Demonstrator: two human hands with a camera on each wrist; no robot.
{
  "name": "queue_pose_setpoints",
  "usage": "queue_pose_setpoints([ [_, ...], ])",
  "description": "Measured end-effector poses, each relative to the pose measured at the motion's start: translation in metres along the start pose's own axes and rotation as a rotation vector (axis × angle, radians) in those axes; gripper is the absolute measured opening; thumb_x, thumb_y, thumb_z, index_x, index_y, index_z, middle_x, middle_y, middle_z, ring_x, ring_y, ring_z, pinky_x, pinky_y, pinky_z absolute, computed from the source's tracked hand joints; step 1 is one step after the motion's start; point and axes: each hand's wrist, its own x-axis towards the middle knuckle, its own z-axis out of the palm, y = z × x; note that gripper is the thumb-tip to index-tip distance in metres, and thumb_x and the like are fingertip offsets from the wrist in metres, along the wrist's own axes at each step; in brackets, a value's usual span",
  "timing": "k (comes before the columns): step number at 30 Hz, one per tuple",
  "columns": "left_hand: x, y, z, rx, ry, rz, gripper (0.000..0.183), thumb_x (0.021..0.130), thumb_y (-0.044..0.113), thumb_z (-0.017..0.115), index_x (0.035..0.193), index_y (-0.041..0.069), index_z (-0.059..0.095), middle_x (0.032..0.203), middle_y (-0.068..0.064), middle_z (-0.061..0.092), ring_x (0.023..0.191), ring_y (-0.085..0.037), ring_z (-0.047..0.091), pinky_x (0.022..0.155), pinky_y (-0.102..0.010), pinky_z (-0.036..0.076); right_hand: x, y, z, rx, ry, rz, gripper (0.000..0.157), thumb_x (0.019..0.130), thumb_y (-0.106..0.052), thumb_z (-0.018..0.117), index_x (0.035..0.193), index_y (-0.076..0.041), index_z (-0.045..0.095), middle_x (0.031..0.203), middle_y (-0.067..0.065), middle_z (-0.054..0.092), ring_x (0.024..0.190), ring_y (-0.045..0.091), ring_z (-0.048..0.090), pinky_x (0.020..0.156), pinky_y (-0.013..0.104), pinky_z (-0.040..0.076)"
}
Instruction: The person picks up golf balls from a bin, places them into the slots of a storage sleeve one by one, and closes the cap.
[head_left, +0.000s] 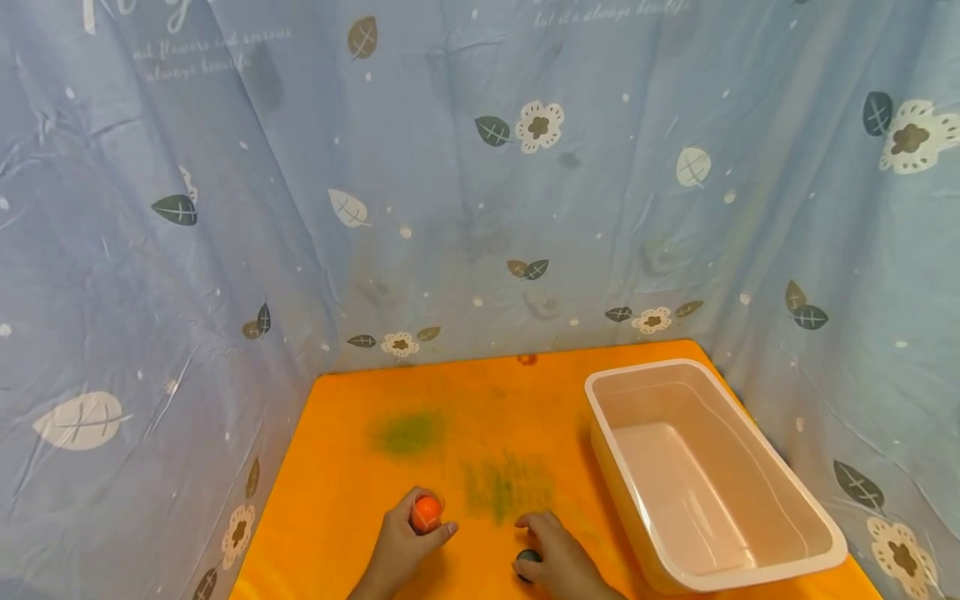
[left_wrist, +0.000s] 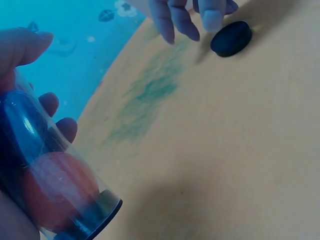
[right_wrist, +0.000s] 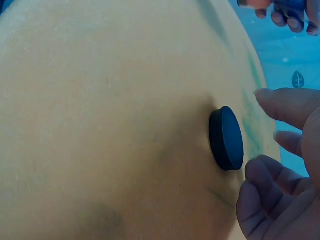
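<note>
My left hand grips a clear cylindrical container, its fingers curled round the side. Through the clear wall show an orange ball at one end and something dark blue and shiny behind it. A dark rim closes the end by the ball. On the table lies a round black lid, just beside my right hand. The right fingers are loosely bent and spread, with nothing between them; in the right wrist view a gap shows between the fingertips and the lid.
A deep, pale pink plastic tub stands at the right of the orange table. Green smudges mark the tabletop. Blue printed curtains hang behind and on both sides.
</note>
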Motion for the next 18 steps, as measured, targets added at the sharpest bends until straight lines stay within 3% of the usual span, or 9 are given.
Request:
queue_pose_setpoints([
  [9, -0.0014, 0.0035, 0.0006, -0.008, -0.012, -0.022, 0.041, 0.093, 0.014, 0.091, 0.123, 0.001, 0.065, 0.096, -0.009, 0.069, 0.079, -0.022, 0.066, 0.068, -0.033, 0.057, -0.0062, 0.0047, 0.0017, -0.067, -0.066, -0.009, 0.034, 0.093, -0.011, 0.084, 0.123, -0.017, 0.07, 0.111, -0.001, 0.05, 0.08, 0.02, 0.052, 0.067, 0.038, 0.045],
  [18, 0.0011, 0.0033, 0.0044, -0.007, -0.015, -0.013, 0.041, 0.092, 0.014, 0.091, 0.122, 0.002, 0.066, 0.097, -0.009, 0.069, 0.078, -0.021, 0.066, 0.068, -0.034, 0.057, -0.0042, 0.0035, 0.0069, -0.285, -0.072, -0.117, 0.024, 0.094, -0.016, 0.087, 0.112, -0.024, 0.074, 0.104, -0.01, 0.05, 0.08, 0.008, 0.049, 0.069, 0.031, 0.05],
])
